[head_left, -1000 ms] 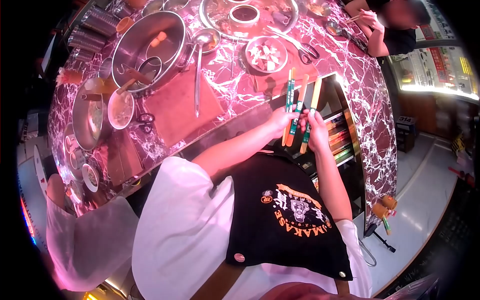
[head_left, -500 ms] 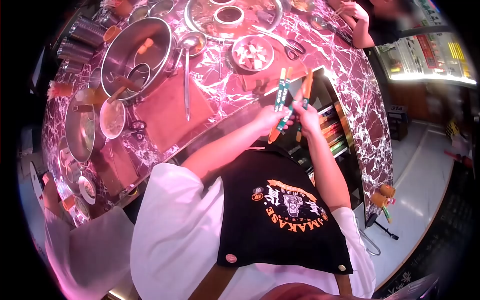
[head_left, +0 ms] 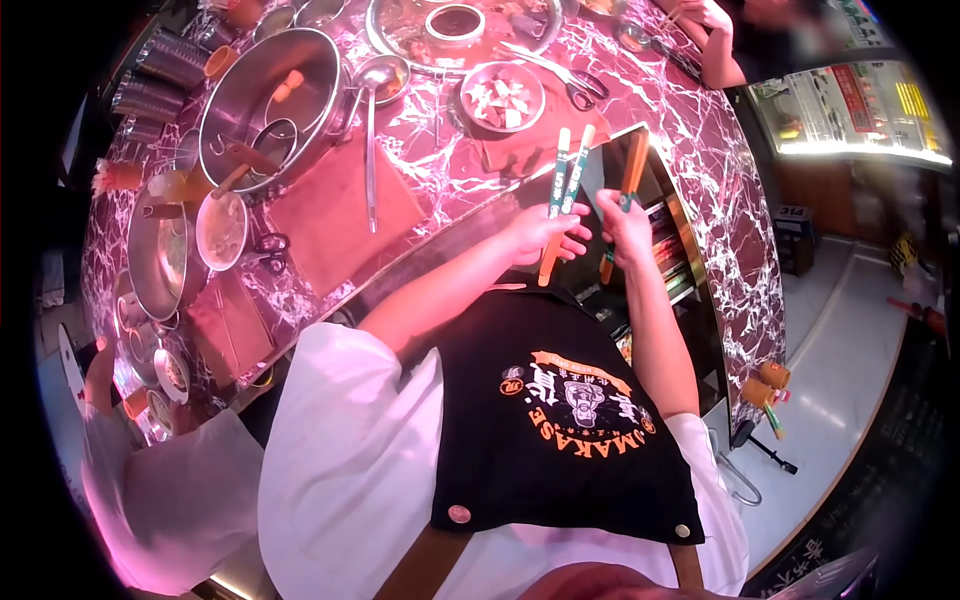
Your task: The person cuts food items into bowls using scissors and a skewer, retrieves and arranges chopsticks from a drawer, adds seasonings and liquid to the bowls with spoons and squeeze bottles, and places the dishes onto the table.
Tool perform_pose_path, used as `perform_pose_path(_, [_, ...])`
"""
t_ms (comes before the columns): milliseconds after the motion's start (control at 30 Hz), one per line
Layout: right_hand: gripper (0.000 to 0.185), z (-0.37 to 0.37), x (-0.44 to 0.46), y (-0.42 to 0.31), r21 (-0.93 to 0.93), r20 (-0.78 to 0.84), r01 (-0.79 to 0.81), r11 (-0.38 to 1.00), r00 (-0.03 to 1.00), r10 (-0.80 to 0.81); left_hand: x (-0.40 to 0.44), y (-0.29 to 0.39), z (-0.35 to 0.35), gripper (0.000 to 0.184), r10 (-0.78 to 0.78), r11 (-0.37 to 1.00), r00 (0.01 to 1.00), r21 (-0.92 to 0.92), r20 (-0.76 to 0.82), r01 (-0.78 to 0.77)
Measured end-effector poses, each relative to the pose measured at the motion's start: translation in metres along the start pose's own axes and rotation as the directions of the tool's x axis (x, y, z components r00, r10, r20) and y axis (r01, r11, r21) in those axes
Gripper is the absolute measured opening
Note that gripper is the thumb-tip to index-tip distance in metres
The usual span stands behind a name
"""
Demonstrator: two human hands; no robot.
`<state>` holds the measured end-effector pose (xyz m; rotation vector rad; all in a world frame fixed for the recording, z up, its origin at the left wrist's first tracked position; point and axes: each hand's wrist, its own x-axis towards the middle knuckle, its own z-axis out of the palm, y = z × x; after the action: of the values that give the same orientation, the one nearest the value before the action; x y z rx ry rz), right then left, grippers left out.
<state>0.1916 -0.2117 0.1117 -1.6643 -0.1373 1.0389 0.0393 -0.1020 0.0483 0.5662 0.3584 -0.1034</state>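
Observation:
My left hand [head_left: 540, 235] holds a few chopsticks [head_left: 560, 185] with green printed bands, light tips upward and orange ends below the palm. Their upper ends stand slightly apart, and the fingers curl loosely. To its right, my right hand [head_left: 627, 230] grips more orange-brown chopsticks [head_left: 635, 165], tilted, with a green band partly covered by the fingers. How many are in that bundle I cannot tell. Both hands are over an open drawer-like compartment [head_left: 655, 215] at the counter's near edge, with packets inside.
On the marbled counter [head_left: 440, 190] stand a large steel pot [head_left: 325, 65], a bowl of pale chunks [head_left: 520, 120], scissors [head_left: 580, 90] and a ladle [head_left: 372, 180]. A round hotpot [head_left: 375, 30] is farther back. Another person's arm [head_left: 718, 60] shows at top right.
My hands have moved apart, the right one shifting slightly right and up with its chopsticks. The chopsticks in my left hand have changed angle and now stand more upright.

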Motion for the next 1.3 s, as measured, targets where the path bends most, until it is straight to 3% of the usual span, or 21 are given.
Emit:
perform_pose_path(133, [0.019,0.029,-0.001,-0.007,0.086,-0.026,-0.012,0.996,1.0,0.015,0.002,-0.004,0.009,0.048,-0.021,1.0,0.999,-0.004,0.032,0.021])
perform_pose_path(300, [0.012,0.0,0.018,0.016,-0.005,0.119,0.008,1.0,0.993,-0.008,0.002,-0.011,0.011,0.042,-0.042,0.999,0.992,0.018,-0.12,0.044])
perform_pose_path(333, [0.009,-0.003,0.017,0.016,0.114,0.074,0.046,0.992,0.996,-0.055,0.002,-0.012,0.01,0.046,-0.011,0.999,0.992,0.031,-0.127,0.015])
perform_pose_path(400, [0.01,-0.012,0.008,0.005,0.172,-0.083,0.064,0.983,0.995,-0.051,0.0,-0.011,0.009,0.05,0.026,0.999,0.99,0.041,-0.142,-0.02])
perform_pose_path(467, [0.012,-0.032,0.006,0.009,0.172,-0.166,0.142,0.975,0.98,-0.114,-0.006,-0.002,0.01,0.062,0.022,0.974,0.966,0.225,-0.256,0.037])
perform_pose_path(533, [0.015,-0.07,0.007,0.015,0.243,0.061,0.106,0.964,0.99,-0.124,-0.005,-0.003,0.012,0.07,0.05,0.971,0.952,0.24,-0.304,0.025])
perform_pose_path(600, [0.016,-0.077,0.0,0.023,0.225,0.041,0.124,0.967,0.99,-0.136,-0.003,-0.001,0.01,0.073,0.008,0.98,0.967,0.196,-0.256,0.044])
perform_pose_path(667, [0.012,-0.052,-0.024,0.012,0.325,-0.054,0.047,0.945,0.998,-0.032,0.004,-0.011,0.013,0.072,0.047,0.979,0.963,0.203,-0.265,0.008])
perform_pose_path(733, [0.011,-0.051,-0.022,0.028,0.369,0.056,0.032,0.929,0.997,-0.057,0.008,-0.017,0.017,0.064,0.073,0.985,0.959,0.172,-0.274,-0.026])
perform_pose_path(767, [0.01,-0.05,-0.018,0.035,0.365,0.082,0.023,0.931,0.995,-0.056,0.01,-0.02,0.018,0.054,0.105,0.978,0.953,0.204,-0.286,-0.047])
perform_pose_path(900, [0.018,-0.022,-0.026,0.029,0.251,0.01,-0.07,0.965,0.998,0.07,0.014,-0.027,0.03,0.04,0.253,0.945,0.906,0.289,-0.34,-0.155])
perform_pose_path(1033, [0.026,-0.021,-0.023,0.039,0.258,0.044,-0.074,0.963,0.997,0.065,0.025,-0.036,0.036,0.035,0.219,0.944,0.906,0.314,-0.363,-0.103])
perform_pose_path(1200, [0.022,-0.036,-0.024,0.051,0.348,0.054,-0.078,0.934,0.997,0.063,0.035,-0.054,0.052,0.035,0.217,0.835,0.929,0.551,-0.301,-0.016])
perform_pose_path(1300, [0.017,-0.051,-0.021,0.07,0.383,-0.099,-0.041,0.923,0.992,0.084,0.045,-0.059,0.056,0.033,0.151,0.754,0.936,0.65,-0.318,0.099])
